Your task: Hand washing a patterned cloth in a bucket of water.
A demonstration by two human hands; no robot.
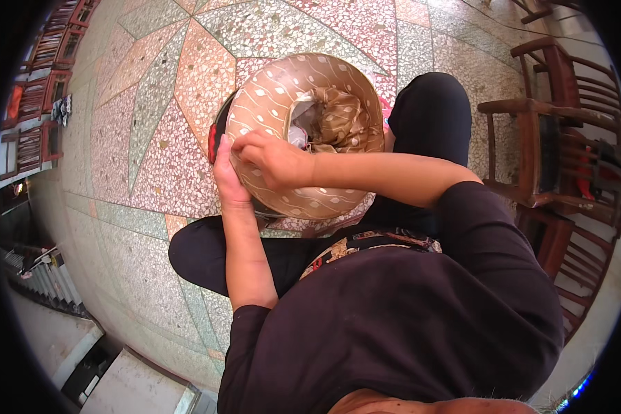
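Observation:
A wide brown fabric hat brim, patterned with pale leaves and wavy lines, lies before my knees. Its central opening shows bunched brown cloth and a pale grey lining. My left hand holds the brim's outer left edge, with the fingers partly under it. Curled over the brim's left side is my right hand, its fingertips close to the left fingers. Whether those fingertips pinch the fabric or something small is hidden. Beneath the brim, a dark round object with a red part shows partly.
Wooden armchairs stand along the right, and more wooden chairs line the far left. Something pink peeks out by my right knee. Patterned terrazzo forms the floor. At lower left is a pale block-like surface.

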